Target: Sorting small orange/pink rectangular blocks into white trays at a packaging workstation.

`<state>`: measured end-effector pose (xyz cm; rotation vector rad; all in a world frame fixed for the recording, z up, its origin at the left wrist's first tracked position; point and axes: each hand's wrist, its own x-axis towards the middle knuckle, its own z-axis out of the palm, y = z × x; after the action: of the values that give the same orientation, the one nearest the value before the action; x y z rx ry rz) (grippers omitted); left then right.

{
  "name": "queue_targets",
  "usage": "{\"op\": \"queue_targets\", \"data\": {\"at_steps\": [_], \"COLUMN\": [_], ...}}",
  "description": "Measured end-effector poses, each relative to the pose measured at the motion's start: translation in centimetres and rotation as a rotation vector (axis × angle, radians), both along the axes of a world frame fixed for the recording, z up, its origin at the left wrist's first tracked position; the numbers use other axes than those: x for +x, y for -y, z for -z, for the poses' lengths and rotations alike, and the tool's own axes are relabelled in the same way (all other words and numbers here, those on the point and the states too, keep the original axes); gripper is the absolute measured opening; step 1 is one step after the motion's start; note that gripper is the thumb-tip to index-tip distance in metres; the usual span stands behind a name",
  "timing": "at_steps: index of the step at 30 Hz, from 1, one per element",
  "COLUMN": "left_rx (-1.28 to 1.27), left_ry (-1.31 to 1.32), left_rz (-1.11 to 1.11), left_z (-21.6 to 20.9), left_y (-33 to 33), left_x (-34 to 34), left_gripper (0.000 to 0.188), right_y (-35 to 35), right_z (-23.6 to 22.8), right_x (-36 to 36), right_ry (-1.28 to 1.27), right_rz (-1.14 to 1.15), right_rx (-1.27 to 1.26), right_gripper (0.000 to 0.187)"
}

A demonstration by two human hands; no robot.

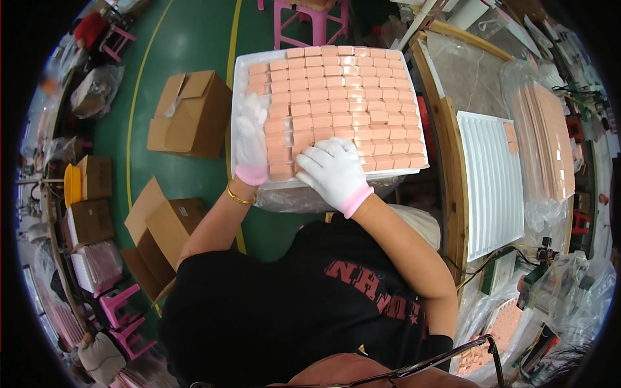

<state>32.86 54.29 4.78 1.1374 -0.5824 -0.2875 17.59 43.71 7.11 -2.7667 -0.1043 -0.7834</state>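
A white tray (414, 172) in front of me bears rows of small, glossy pink blocks (336, 90). My left hand (251, 132), in a white glove with a pink cuff, lies along the tray's left side beside the row ends. Its fingers stretch away from me and blend into the white behind them. My right hand (333, 169), gloved the same way, is on the near rows left of the middle. Its fingers bend over the blocks there, closed on them, and the glove hides how many they touch. Narrow gaps show between the left-end blocks and the others.
Clear plastic wrap (294, 199) shows under the tray. To the left, cardboard boxes (194, 116) stand on the green floor. On the right, a wooden-framed bench (456, 194) carries a ribbed white tray (488, 187) with a few pink blocks. A pink stool (310, 26) stands beyond my tray.
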Motion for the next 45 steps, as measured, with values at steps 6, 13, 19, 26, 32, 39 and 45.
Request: {"op": "queue_targets", "data": {"at_steps": [6,13,19,26,32,39,45], "left_rx": [0.063,-0.005,-0.252,0.260,0.690,1.010,0.844], "left_ry": [0.092,-0.010,0.305,0.571,1.067,1.399,1.200], "left_rz": [0.008,-0.247,0.278,0.783,0.334,-0.024,0.145], "left_z": [-4.2,-5.2,-8.8,-4.4,3.0,5.7,6.5], "left_y": [1.6,3.4,13.1,35.5,53.7,59.8,60.2], "left_x": [-3.1,-0.4,-9.3,-24.5,-29.0,-25.9,-28.5], "left_gripper": [0.084,0.072,0.067,0.047,0.040,0.048,0.068], "right_y": [3.0,7.5,8.0,4.0,-1.7,-3.9,-4.8], "right_z": [-1.7,-4.2,-4.8,-2.2,0.3,1.3,2.2], "right_x": [-3.2,-13.5,-21.7,-34.4,-43.7,-53.6,-64.0], "right_ry": [0.090,0.113,0.211,0.325,0.478,0.690,0.146], "right_rz": [0.136,0.419,0.598,1.087,1.601,2.016,2.344], "right_rx": [0.018,-0.028,0.229,0.355,0.471,0.389,0.050], "right_gripper": [0.027,0.024,0.023,0.021,0.021,0.022,0.017]}}
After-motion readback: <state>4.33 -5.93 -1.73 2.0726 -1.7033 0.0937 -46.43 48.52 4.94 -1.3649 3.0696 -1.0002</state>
